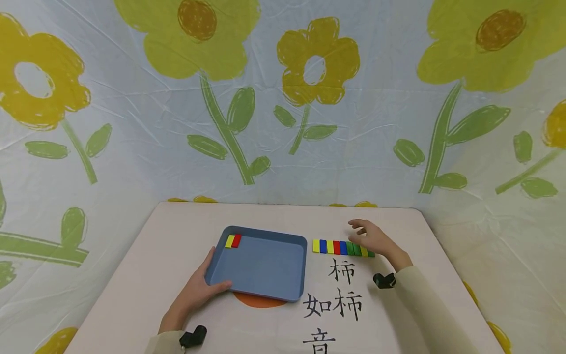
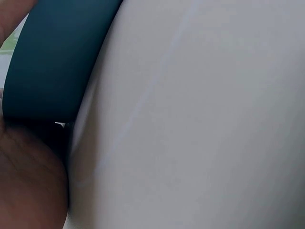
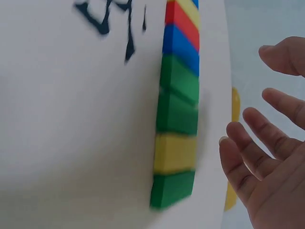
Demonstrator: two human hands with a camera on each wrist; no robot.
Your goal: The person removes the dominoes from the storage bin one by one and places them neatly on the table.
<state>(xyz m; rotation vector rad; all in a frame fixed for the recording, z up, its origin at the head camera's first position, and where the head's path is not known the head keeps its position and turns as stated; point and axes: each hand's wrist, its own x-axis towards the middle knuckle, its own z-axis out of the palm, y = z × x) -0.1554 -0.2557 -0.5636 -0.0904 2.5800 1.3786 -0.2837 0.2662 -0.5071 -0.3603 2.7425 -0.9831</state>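
Observation:
My left hand (image 1: 196,290) grips the near left corner of a blue tray (image 1: 265,268), thumb along the near rim and fingers along the left side. In the left wrist view the tray's wall (image 2: 57,62) shows close to the palm (image 2: 31,176). Inside the tray, a yellow block (image 1: 230,241) and a red block (image 1: 236,241) lie side by side at the far left. Above the right part of a row of coloured blocks (image 1: 337,247) hovers my right hand (image 1: 373,240). Its fingers are spread and loosely bent, holding nothing, and apart from the green blocks (image 3: 178,114) in the right wrist view.
The row of yellow, blue, red and green blocks lies right of the tray on a pale table (image 1: 177,236). Black printed characters (image 1: 342,270) mark the surface below the row. An orange shape (image 1: 261,300) shows under the tray's near edge. Flower-patterned sheets (image 1: 309,177) surround the table.

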